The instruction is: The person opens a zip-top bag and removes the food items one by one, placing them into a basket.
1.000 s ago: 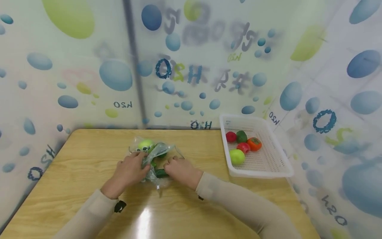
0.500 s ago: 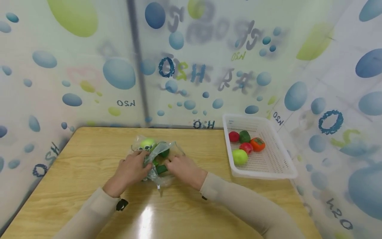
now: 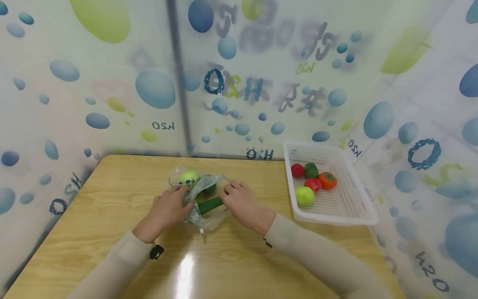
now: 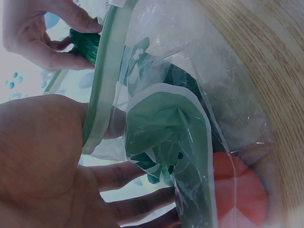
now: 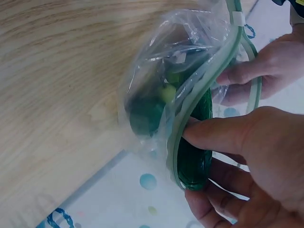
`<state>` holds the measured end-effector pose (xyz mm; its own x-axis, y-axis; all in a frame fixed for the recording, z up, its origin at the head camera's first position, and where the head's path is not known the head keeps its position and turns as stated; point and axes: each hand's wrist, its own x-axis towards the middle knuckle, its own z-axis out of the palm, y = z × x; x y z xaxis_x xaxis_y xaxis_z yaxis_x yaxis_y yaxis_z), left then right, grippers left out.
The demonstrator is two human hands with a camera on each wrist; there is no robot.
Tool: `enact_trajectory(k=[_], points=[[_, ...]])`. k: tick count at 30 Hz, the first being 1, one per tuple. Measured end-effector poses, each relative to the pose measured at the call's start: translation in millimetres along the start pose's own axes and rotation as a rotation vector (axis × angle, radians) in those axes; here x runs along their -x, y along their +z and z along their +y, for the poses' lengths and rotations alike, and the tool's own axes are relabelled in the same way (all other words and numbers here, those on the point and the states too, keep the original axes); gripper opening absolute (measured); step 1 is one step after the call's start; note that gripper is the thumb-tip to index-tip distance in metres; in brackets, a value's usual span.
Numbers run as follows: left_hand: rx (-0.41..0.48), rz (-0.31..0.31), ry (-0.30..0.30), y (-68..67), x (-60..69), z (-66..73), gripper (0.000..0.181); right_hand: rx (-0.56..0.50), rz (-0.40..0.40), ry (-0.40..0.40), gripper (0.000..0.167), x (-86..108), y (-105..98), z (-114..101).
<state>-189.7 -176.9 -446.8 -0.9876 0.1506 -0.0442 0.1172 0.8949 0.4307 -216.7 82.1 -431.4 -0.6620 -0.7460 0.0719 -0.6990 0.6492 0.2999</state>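
A clear zip bag point(image 3: 203, 181) with a green closure strip point(image 5: 199, 92) lies on the wooden table. My left hand point(image 3: 166, 209) holds the side of the bag's mouth. My right hand point(image 3: 244, 203) grips the end of a dark green cucumber point(image 3: 210, 205), fingers on one side and thumb on the other. In the right wrist view the cucumber sits partly within the strip at the opening, one end out. Inside the bag are a light green round fruit point(image 3: 189, 177), a dark green round item point(image 3: 210, 189) and a red-orange item point(image 4: 237, 190), blurred by the plastic.
A white perforated basket point(image 3: 336, 218) stands at the table's right. It holds a light green apple point(image 3: 304, 196), two red items, a dark green item point(image 3: 310, 170) and an orange-red fruit with green leaves point(image 3: 328, 181). A patterned curtain point(image 3: 231, 137) hangs behind the table.
My right hand has moved right and slightly away with the cucumber, and more of its length now shows. The left hand stays at the bag. The head view has turned slightly left.
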Motion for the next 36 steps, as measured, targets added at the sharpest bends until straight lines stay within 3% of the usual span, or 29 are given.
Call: enact_trajectory(k=[16,29,36], points=[[-0.001,0.006,0.012,-4.5,-2.2,0.6,0.058,-0.043,0.143,0.039,0.039,26.0,-19,24],[0.011,-0.001,-0.01,-2.1,-0.8,-2.2,0.059,-0.182,0.265,0.054,0.042,45.2,-21,53],[0.017,-0.005,-0.016,-1.4,1.8,-2.6,0.058,-0.181,0.28,0.096,0.043,58.0,-17,68]])
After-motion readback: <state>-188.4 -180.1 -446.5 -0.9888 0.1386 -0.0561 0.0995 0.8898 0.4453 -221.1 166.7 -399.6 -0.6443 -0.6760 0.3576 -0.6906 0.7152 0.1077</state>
